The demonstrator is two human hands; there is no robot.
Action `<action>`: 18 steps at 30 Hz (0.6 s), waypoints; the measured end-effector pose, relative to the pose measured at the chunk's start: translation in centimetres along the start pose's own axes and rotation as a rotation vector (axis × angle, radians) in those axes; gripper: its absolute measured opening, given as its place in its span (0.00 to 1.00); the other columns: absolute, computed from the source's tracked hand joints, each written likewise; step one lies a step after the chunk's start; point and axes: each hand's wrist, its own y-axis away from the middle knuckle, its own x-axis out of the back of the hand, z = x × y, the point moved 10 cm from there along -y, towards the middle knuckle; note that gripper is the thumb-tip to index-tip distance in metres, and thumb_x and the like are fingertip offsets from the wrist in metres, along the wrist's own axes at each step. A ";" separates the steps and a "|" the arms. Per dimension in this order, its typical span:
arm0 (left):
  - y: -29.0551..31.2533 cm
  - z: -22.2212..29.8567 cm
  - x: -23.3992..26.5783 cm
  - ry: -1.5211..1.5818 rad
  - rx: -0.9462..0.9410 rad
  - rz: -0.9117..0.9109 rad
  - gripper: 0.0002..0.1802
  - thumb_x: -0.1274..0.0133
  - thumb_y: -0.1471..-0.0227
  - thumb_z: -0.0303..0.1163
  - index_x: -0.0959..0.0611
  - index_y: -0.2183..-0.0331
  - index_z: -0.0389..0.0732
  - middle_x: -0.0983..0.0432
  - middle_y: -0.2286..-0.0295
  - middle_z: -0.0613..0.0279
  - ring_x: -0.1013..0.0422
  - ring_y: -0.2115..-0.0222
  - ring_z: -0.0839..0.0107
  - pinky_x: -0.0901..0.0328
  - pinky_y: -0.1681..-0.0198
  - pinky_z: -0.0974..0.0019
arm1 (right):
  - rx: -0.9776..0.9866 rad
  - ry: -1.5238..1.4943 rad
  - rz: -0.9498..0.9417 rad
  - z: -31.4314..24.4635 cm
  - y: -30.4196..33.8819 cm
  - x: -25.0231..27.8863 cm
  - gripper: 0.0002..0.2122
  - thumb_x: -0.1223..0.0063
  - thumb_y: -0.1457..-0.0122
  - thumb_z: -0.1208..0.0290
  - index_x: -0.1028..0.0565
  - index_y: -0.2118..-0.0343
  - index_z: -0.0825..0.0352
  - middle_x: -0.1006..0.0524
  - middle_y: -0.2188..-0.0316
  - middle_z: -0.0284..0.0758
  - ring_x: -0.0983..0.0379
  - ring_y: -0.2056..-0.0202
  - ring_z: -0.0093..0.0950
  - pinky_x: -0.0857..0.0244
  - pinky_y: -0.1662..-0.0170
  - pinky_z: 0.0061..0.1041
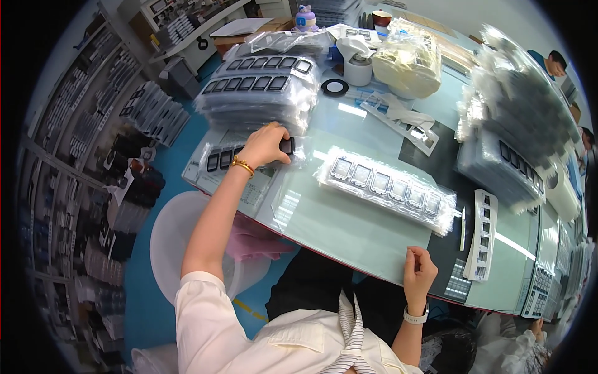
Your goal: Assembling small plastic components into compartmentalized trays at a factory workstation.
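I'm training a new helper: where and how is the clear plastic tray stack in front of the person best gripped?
Likely by its two short ends, the left hand coming from the left and the right hand from the right: the clear plastic tray stack is long, lies flat, and both ends are uncovered.

A: Left of your middle tray stack (387,189) lies a tray (215,161), under your left hand (266,144); behind the stack, to its left, a tray pile (256,101); what else?

B: Behind it, a bundle (408,62); right of it, your strip (488,234), a stick-like tool (463,229) between; before it, your right hand (419,272).
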 end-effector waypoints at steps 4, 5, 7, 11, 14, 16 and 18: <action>-0.6 -0.1 -0.5 -0.039 0.056 -0.072 0.34 0.22 0.69 0.39 0.15 0.56 0.40 0.21 0.55 0.53 0.24 0.50 0.51 0.29 0.47 0.53 | 0.000 0.003 0.004 0.1 0.0 0.0 0.04 0.43 0.33 0.76 0.20 0.61 0.71 0.27 0.79 0.25 0.36 0.78 0.13 0.44 0.74 0.16; -0.6 -0.2 -0.5 -0.032 0.058 -0.067 0.35 0.22 0.70 0.38 0.15 0.56 0.40 0.21 0.55 0.52 0.24 0.50 0.51 0.29 0.47 0.53 | 0.005 0.007 0.003 0.0 0.0 0.0 0.04 0.43 0.33 0.76 0.20 0.61 0.71 0.27 0.79 0.25 0.36 0.78 0.12 0.44 0.74 0.16; -0.7 0.0 -0.5 -0.044 0.056 -0.074 0.35 0.21 0.70 0.38 0.15 0.56 0.40 0.22 0.54 0.52 0.24 0.50 0.51 0.29 0.47 0.54 | 0.005 0.012 0.001 0.1 0.1 -0.1 0.04 0.43 0.33 0.76 0.20 0.61 0.71 0.27 0.79 0.25 0.36 0.77 0.12 0.45 0.74 0.16; -1.2 -0.2 -0.8 -0.066 0.066 -0.129 0.36 0.21 0.72 0.39 0.16 0.57 0.41 0.22 0.55 0.52 0.24 0.51 0.51 0.29 0.47 0.54 | -0.004 -0.008 0.004 0.3 0.2 -0.1 0.04 0.43 0.33 0.77 0.20 0.62 0.71 0.26 0.78 0.26 0.36 0.77 0.12 0.45 0.75 0.16; -1.2 0.7 -1.2 -0.083 0.024 -0.194 0.35 0.26 0.70 0.41 0.19 0.57 0.39 0.23 0.55 0.52 0.26 0.50 0.51 0.30 0.48 0.56 | -0.014 -0.006 0.001 0.6 0.2 0.0 0.04 0.43 0.32 0.77 0.20 0.62 0.71 0.25 0.78 0.25 0.37 0.77 0.12 0.45 0.75 0.15; -1.0 0.5 -1.3 -0.074 0.009 -0.169 0.34 0.27 0.70 0.40 0.20 0.58 0.40 0.23 0.56 0.52 0.26 0.52 0.52 0.32 0.47 0.55 | -0.008 -0.004 0.003 0.5 0.1 0.0 0.04 0.44 0.32 0.77 0.20 0.61 0.71 0.26 0.78 0.25 0.37 0.77 0.12 0.45 0.75 0.15; -0.5 0.6 -1.3 -0.063 -0.009 -0.147 0.32 0.28 0.71 0.40 0.21 0.60 0.41 0.24 0.58 0.52 0.26 0.53 0.53 0.33 0.46 0.54 | 0.000 -0.004 0.003 0.4 0.1 0.1 0.04 0.44 0.32 0.77 0.20 0.61 0.71 0.26 0.78 0.25 0.37 0.77 0.11 0.46 0.75 0.15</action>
